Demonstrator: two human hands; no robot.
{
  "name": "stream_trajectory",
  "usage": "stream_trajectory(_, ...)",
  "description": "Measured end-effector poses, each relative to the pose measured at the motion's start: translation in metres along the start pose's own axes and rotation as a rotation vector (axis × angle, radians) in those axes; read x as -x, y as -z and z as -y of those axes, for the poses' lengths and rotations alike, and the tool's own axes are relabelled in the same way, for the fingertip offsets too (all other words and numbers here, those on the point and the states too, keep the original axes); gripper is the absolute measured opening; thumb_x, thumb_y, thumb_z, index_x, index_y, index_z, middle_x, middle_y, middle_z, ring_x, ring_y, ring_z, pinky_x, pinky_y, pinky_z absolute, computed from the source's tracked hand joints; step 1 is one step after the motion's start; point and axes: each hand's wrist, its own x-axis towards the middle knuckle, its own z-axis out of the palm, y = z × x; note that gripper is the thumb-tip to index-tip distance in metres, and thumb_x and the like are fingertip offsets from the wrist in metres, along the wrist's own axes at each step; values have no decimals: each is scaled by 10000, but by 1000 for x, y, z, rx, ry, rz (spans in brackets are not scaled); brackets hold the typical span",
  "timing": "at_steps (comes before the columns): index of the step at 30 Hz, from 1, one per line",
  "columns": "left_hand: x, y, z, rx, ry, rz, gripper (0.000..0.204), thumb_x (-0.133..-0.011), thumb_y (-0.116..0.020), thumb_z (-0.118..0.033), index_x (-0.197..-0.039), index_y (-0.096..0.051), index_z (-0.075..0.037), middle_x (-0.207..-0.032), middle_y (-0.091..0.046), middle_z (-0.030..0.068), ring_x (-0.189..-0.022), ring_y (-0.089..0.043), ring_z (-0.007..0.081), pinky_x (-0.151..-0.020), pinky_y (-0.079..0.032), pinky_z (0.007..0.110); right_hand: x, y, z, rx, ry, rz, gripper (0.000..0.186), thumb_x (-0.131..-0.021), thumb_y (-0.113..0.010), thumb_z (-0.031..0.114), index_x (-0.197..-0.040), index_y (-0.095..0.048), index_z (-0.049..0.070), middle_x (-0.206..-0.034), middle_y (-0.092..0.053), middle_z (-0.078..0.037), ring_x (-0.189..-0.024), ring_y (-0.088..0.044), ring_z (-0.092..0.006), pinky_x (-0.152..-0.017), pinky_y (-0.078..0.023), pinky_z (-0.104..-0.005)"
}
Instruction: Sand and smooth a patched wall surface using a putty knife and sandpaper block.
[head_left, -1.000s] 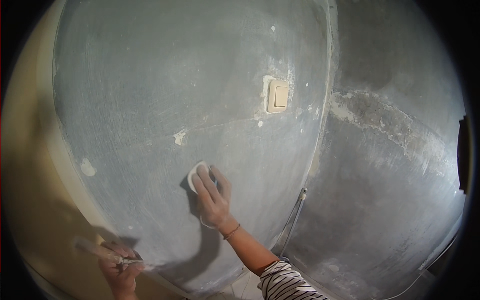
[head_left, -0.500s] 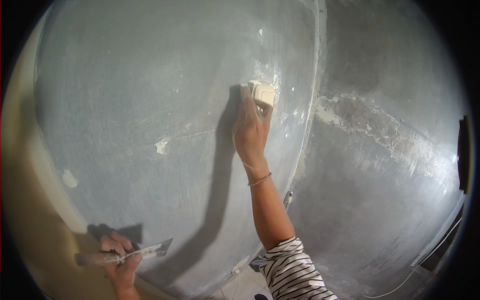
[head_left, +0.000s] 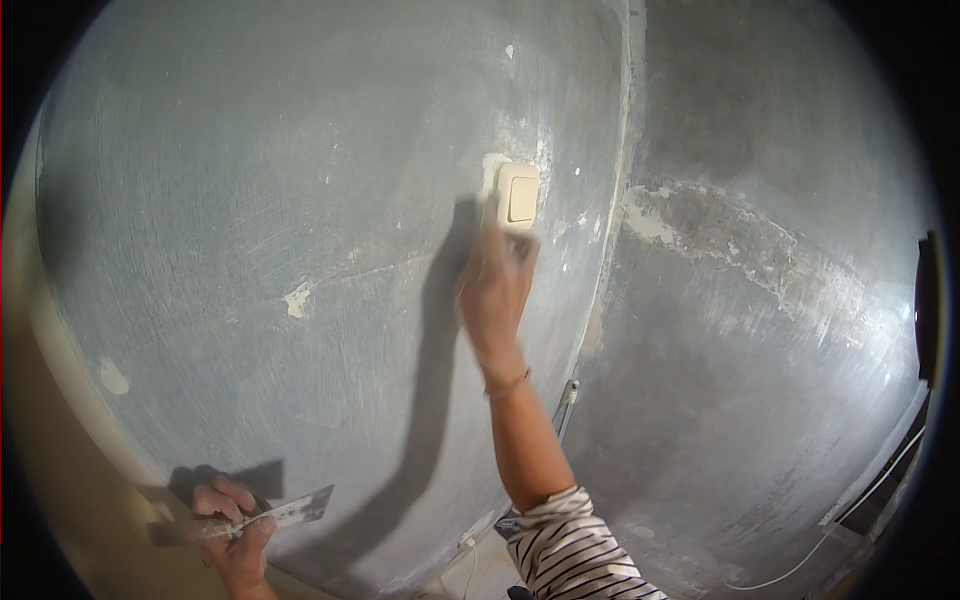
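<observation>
A cream light switch [head_left: 522, 198] is mounted on the grey wall, with rough white filler round its left and upper edges. My right hand [head_left: 492, 295] is just below it, blurred by motion. The index finger stretches up along the switch's left edge; whether it touches cannot be made out. The thumb stands apart, and I see nothing held between the fingers. At the lower left my left hand [head_left: 235, 535] is closed round a putty knife [head_left: 305, 508]. Its smeared blade points right and the handle sticks out to the left, a little off the wall.
The grey wall [head_left: 250, 200] bears white filler spots and a thin crack. An inside corner [head_left: 600, 290] runs down to its right, and the adjoining wall has a rough patched band [head_left: 750, 245]. A pipe end [head_left: 570, 392] and thin white cables [head_left: 790, 575] are low down.
My right hand has moved down off the switch, uncovering its face and lower edge. My left hand still holds the putty knife, and the view has shifted slightly.
</observation>
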Motion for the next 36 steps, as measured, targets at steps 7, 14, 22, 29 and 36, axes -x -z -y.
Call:
stream_trajectory(7,-1,-1,7,-25,-7,-26,403,-628,-736,-166,-778,-366,-111,-752,-402,38,-638,-375,107,-569,-354,238,-22,-11,-2,-22,45,-107,515,-765,-475,-124,-1267,-465,-9,-939,-610,-128,-868,-490,-246,-788,-397,-327)
stream_trajectory(14,2,0,4,-60,6,-22,427,-643,-740,-198,-781,-343,-121,-748,-364,22,-665,-333,102,-587,-294,225,14,-11,-7,-10,83,-128,406,-797,-539,-79,-1198,-519,-17,-888,-610,-102,-829,-483,-207,-727,-403,-312)
stream_trajectory(22,2,-7,9,8,0,-90,410,-616,-732,-166,-784,-362,-112,-749,-384,36,-667,-354,109,-578,-325,229,10,-10,-3,35,3,-41,368,-843,-490,-55,-1202,-539,12,-818,-600,-111,-792,-485,-212,-735,-413,-284)
stream_trajectory(29,5,-3,4,-22,50,-17,395,-651,-718,-184,-788,-354,-113,-771,-327,15,-700,-329,116,-620,-295,233,41,0,-12,-12,17,-36,415,-781,-522,-72,-1190,-522,3,-1178,-582,-167,-841,-547,-272,-821,-393,-361)
stream_trajectory(36,12,-8,19,-117,12,12,384,-648,-723,-190,-777,-370,-110,-778,-327,13,-743,-338,128,-628,-299,264,78,10,-59,-92,41,38,466,-720,-482,-125,-1145,-580,37,-1126,-608,-159,-848,-563,-261,-814,-421,-330)
